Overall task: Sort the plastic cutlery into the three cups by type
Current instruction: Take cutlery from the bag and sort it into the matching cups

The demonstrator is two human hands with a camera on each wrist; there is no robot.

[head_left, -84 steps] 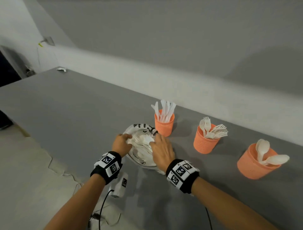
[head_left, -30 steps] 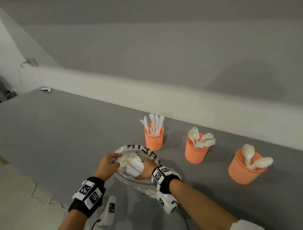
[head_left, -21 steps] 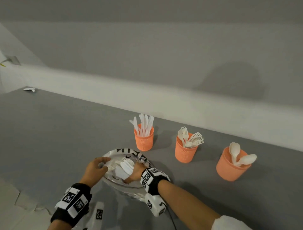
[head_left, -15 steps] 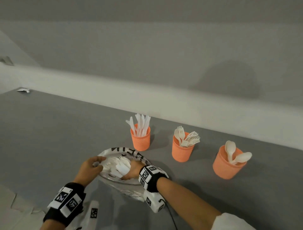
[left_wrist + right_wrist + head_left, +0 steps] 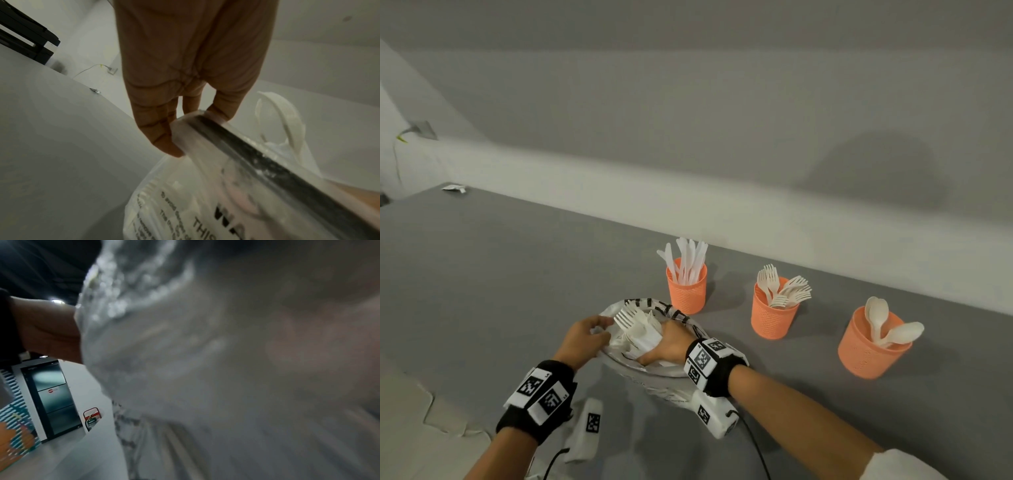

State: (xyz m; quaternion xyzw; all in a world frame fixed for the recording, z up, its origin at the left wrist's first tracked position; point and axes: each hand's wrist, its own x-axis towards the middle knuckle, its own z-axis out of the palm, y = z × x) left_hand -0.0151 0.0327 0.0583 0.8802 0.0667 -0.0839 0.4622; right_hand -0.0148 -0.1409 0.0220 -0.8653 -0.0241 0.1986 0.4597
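Note:
A white plastic bag (image 5: 681, 317) with black print lines a round metal bowl near the table's front edge. Loose white cutlery (image 5: 640, 334) lies in it. My right hand (image 5: 655, 346) reaches into the bag and grips a bundle of that cutlery, fork tines (image 5: 626, 316) sticking out up-left. My left hand (image 5: 599, 327) pinches the bag-covered rim (image 5: 226, 138) on the left side, fingers (image 5: 162, 138) curled on it. Behind stand three orange cups: knives (image 5: 687, 294), forks (image 5: 773, 317), spoons (image 5: 869, 349). The right wrist view shows only blurred bag (image 5: 205, 369).
The grey table (image 5: 500, 274) runs left and back to a pale wall. A scrap of paper (image 5: 453, 187) lies at its far left corner. Cables and white wrist units (image 5: 587, 428) hang below my wrists at the front edge.
My right hand has gone from the top of the pile to a grip round a bundle, now tilted up with fork tines showing. The left hand stays on the rim.

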